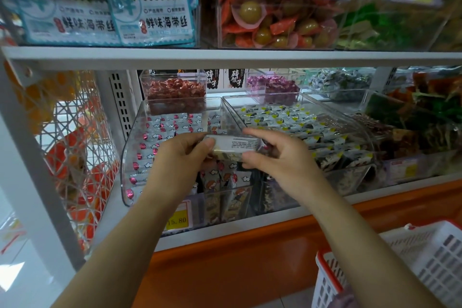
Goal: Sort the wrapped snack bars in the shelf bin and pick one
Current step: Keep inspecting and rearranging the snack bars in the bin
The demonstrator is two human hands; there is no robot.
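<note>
Left hand (185, 155): pinching the left end of one snack bar (235, 145), thumb on the near side and fingers curled over the top.
Right hand (277, 157): same deal on the right end, fingers wrapped round it, so it's a two-handed grip.
Where the bar is: up in the air between both hands, just above the front of the clear shelf bin (130, 147), with the printed back label facing my camera. It's not resting on the pile.
Bin contents: lots of white wrappers with pink dots. They sit in fairly neat rows toward the back and look more jumbled at the front.
Neighbour bin (332, 105): the yellow-and-black wrapped bars, right next door. From my feed I can't tell which lot the held bar matches.
Done so far: I'd say the "pick one" part is pretty much there, since one bar is clear of the heap.
Left to do: the front of the bin looks like it needs straightening, and the bar hasn't gone to the red-rimmed basket (412, 265) at lower right.
Price tag (176, 217): yellow, on the shelf edge below the bin.
</note>
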